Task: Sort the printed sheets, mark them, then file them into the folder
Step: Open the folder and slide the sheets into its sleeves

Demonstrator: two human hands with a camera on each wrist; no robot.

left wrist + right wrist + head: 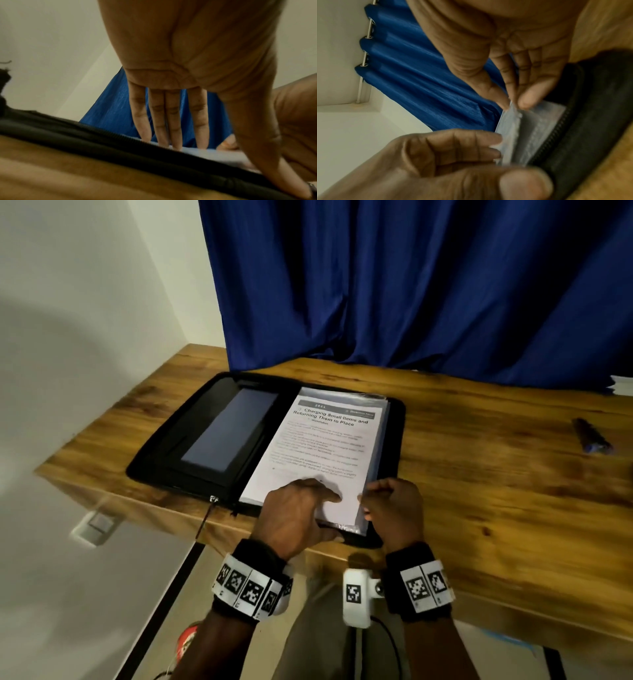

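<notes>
I see the top sheet, headed "Charging Small Items and Returning Them to Place", lying on the stack in the right half of the open black folder, which sits flat on the desk near its front edge. My left hand rests on the sheet's near end, fingers straight and spread, thumb down at the folder's front rim. My right hand is just beside it at the sheet's near right corner, thumb and forefinger pinching the edge of a clear sleeve and lifting it off the stack. A pen lies well apart to the right, before the blue curtain.
</notes>
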